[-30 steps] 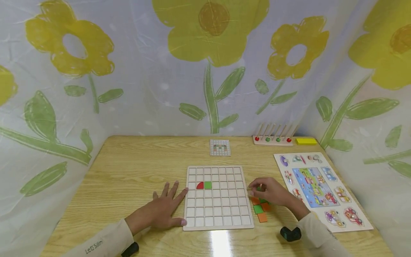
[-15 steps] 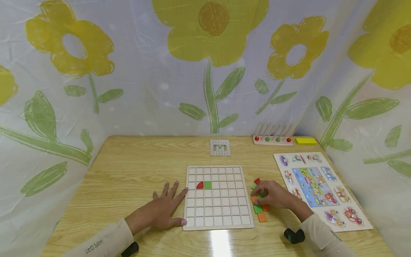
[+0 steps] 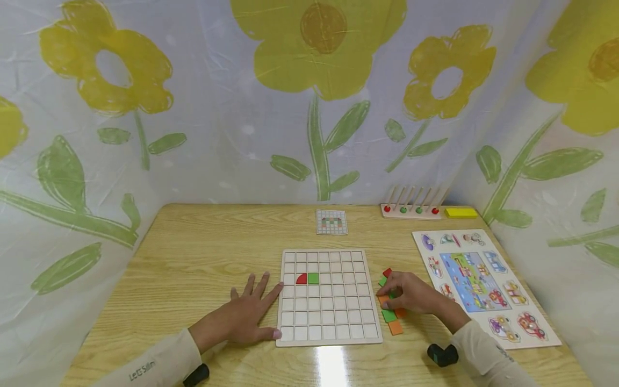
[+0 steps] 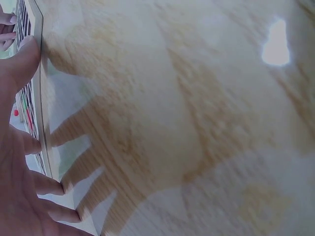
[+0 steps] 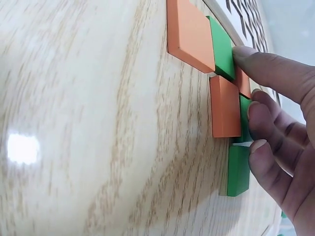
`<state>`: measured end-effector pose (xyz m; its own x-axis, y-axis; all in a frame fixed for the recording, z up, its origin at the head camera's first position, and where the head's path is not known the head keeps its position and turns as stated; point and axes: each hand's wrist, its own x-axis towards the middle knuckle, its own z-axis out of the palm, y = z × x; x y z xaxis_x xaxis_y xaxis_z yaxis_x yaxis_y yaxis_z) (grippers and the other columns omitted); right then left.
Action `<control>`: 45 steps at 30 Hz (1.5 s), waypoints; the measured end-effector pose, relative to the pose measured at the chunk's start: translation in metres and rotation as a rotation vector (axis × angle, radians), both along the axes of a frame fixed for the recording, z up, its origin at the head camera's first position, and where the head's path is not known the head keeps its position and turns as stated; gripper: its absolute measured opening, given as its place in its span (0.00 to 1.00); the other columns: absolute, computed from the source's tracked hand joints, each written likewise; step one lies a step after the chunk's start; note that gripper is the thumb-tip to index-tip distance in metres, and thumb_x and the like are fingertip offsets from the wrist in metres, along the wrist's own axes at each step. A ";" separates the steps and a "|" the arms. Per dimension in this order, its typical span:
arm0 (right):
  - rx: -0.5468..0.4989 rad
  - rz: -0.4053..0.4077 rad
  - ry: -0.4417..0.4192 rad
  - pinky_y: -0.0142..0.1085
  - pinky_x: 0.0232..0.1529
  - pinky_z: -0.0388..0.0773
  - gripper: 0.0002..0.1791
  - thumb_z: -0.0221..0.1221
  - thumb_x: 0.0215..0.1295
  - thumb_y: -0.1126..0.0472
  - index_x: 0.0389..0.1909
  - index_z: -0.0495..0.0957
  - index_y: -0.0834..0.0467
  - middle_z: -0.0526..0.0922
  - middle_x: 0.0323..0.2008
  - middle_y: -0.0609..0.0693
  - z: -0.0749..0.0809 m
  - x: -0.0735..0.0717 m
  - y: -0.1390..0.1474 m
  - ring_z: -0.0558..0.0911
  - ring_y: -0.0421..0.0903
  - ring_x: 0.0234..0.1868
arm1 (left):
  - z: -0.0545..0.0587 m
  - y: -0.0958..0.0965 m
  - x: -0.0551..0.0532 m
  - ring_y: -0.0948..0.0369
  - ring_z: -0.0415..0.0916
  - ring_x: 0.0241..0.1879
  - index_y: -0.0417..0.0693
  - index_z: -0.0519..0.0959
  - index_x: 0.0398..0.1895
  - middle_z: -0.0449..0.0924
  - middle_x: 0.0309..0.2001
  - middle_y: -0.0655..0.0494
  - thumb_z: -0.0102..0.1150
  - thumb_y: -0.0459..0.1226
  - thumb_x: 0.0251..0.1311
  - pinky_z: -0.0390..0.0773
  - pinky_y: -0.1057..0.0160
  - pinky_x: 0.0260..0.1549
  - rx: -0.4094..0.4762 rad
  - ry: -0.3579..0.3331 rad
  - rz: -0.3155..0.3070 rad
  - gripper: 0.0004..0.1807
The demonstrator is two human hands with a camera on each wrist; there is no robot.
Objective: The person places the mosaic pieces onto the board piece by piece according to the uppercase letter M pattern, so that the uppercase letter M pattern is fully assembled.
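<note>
A wooden grid board (image 3: pixel 329 334) lies on the table. In its cells sit a red quarter-round tile (image 3: pixel 302 279) and a green square tile (image 3: pixel 313 278). My left hand (image 3: pixel 246 317) is spread flat beside the board, thumb and index fingertip at its left edge. To the right of the board, my right hand (image 3: pixel 408 293) reaches into a cluster of small tiles. Its thumb and fingertips close about an orange square tile (image 5: pixel 242 81), partly hidden by them. Around it lie a green tile (image 5: pixel 223 49), another orange tile (image 5: pixel 225 108) and a red tile (image 3: pixel 387 272).
Behind the board lies a small pattern card (image 3: pixel 331 222). A picture puzzle board (image 3: pixel 483 287) lies at the right. At the back right stand a peg rack (image 3: pixel 411 210) with red and green beads and a yellow block (image 3: pixel 461 213). A flowered curtain surrounds the table (image 3: pixel 208 242).
My right hand has shifted slightly down and right from the board's edge into the tile cluster, uncovering the red tile. My left hand and the board have stayed put.
</note>
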<state>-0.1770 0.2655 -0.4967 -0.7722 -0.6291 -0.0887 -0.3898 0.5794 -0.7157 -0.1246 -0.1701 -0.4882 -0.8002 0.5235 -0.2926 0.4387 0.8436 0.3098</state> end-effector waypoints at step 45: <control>0.009 -0.007 -0.054 0.30 0.28 0.72 0.06 0.63 0.69 0.54 0.40 0.83 0.51 0.79 0.29 0.41 0.007 0.003 -0.014 0.71 0.35 0.25 | 0.003 0.001 0.001 0.26 0.40 0.75 0.55 0.47 0.82 0.41 0.79 0.33 0.55 0.73 0.55 0.57 0.17 0.54 0.005 -0.017 0.018 0.58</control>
